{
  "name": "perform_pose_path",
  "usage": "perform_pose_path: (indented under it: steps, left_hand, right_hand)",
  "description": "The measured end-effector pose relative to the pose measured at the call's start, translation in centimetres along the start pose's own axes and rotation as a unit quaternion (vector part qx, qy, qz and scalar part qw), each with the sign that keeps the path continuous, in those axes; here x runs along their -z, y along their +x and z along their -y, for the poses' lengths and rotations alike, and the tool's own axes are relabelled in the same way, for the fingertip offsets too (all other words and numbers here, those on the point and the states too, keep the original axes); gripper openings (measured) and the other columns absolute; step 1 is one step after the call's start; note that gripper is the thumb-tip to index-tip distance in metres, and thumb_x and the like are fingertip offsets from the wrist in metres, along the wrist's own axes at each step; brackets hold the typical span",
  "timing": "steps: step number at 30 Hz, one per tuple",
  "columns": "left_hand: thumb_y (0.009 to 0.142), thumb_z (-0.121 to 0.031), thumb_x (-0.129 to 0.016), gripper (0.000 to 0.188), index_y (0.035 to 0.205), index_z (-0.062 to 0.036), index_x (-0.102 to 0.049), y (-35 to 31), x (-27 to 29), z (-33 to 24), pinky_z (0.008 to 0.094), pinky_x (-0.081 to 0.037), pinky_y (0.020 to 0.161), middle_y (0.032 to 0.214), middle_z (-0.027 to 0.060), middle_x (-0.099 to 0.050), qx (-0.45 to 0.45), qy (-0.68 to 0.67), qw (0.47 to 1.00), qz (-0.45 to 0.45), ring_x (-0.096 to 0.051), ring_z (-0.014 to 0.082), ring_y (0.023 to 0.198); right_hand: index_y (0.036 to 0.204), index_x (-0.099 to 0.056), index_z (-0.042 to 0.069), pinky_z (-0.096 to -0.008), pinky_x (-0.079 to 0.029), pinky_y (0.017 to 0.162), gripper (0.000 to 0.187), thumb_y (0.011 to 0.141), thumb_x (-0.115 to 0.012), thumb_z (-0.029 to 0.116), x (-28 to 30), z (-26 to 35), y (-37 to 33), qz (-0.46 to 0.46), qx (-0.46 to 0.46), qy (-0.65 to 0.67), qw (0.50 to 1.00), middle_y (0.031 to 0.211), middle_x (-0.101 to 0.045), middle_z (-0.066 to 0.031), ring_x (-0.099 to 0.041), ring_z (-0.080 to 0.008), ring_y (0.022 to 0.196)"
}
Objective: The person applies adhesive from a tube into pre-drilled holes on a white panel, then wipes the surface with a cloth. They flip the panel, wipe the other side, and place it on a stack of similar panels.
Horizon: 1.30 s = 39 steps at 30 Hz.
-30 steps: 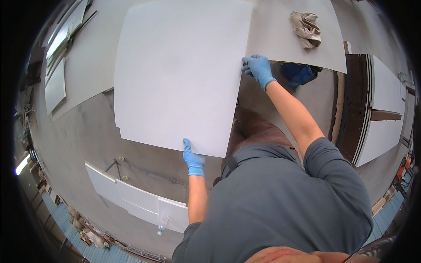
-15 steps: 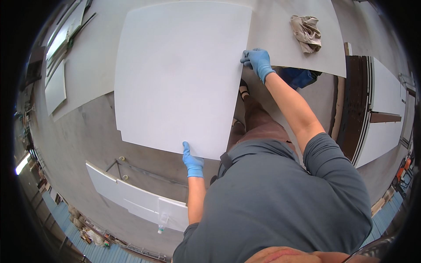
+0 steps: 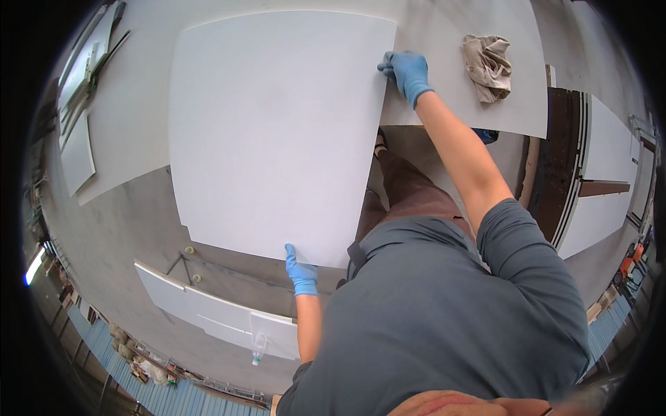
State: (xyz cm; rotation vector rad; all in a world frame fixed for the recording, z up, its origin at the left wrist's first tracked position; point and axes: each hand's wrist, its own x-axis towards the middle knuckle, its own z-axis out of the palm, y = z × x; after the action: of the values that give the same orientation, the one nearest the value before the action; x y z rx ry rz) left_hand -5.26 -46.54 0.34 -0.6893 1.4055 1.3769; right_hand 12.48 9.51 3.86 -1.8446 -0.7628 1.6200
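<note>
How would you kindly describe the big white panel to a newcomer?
Start at the pale table. The big white panel overlaps it, reaching past its near edge. Unlike other panels, it has the left hand and right hand at its edges.

The white panel [image 3: 277, 139] is hiding the fingers of the left hand [image 3: 302, 274] except the thumb [image 3: 290, 253]. Right of the panel, a blue object [image 3: 490, 136] is lying partly hidden beneath the bench [image 3: 437, 31], whose far side is running out of view.
</note>
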Motion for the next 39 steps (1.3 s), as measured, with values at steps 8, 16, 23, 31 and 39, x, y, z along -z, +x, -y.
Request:
perform_pose_path:
  steps: [8, 16, 23, 31, 39]
  left_hand:
    - [0.096, -0.05, -0.067, 0.06, 0.137, -0.0077, -0.059, -0.5, -0.9, -0.2, 0.0486, -0.047, 0.107, 0.135, 0.0097, -0.063, -0.003, -0.022, 0.999, -0.04, -0.059, 0.0304, 0.124]
    - [0.099, -0.046, -0.065, 0.056, 0.136, -0.0044, -0.059, -0.3, -0.9, -0.1, 0.0484, -0.048, 0.107, 0.133, 0.0112, -0.063, -0.007, -0.036, 0.999, -0.04, -0.06, 0.0305, 0.123]
    - [0.097, -0.048, -0.067, 0.06, 0.137, -0.0033, -0.057, -0.4, -1.1, -0.1, 0.049, -0.048, 0.107, 0.134, 0.0125, -0.063, -0.004, -0.019, 0.998, -0.059, -0.059, 0.0311, 0.124]
    - [0.096, -0.049, -0.069, 0.063, 0.138, -0.0037, -0.057, -0.4, -0.9, -0.3, 0.0492, -0.048, 0.106, 0.134, 0.0124, -0.062, -0.012, -0.02, 0.998, -0.051, -0.059, 0.0315, 0.124]
    - [0.095, -0.044, -0.072, 0.061, 0.139, -0.0044, -0.057, -0.1, -0.1, -0.4, 0.0494, -0.052, 0.103, 0.133, 0.0122, -0.063, -0.004, -0.025, 0.997, -0.066, -0.062, 0.0317, 0.12]
  right_hand:
    - [0.095, -0.06, -0.006, -0.0263, -0.054, 0.058, 0.011, 0.089, -0.059, 0.004, 0.6, 0.8, 0.2, 0.009, -0.021, -0.034, 0.999, 0.084, -0.075, -0.0194, -0.069, -0.0161, 0.063]
    - [0.092, -0.06, -0.004, -0.0269, -0.046, 0.048, 0.006, 0.087, -0.06, 0.0, 0.9, 0.9, 0.5, 0.037, -0.038, -0.057, 0.997, 0.08, -0.072, -0.0172, -0.062, -0.0142, 0.054]
    - [0.096, -0.06, -0.009, -0.0294, -0.057, 0.059, 0.016, 0.088, -0.058, 0.005, 0.6, 1.3, 0.6, 0.039, -0.018, -0.065, 0.997, 0.086, -0.076, -0.0202, -0.07, -0.0174, 0.064]
    - [0.1, -0.059, -0.01, -0.029, -0.058, 0.061, 0.018, 0.089, -0.058, 0.005, 0.5, 1.3, 0.3, 0.03, -0.029, -0.05, 0.998, 0.088, -0.076, -0.021, -0.069, -0.0172, 0.063]
    - [0.104, -0.057, -0.009, -0.0287, -0.057, 0.058, 0.019, 0.091, -0.058, 0.004, -0.2, 0.8, 0.8, -0.013, -0.043, -0.036, 0.998, 0.088, -0.076, -0.0213, -0.069, -0.0177, 0.062]
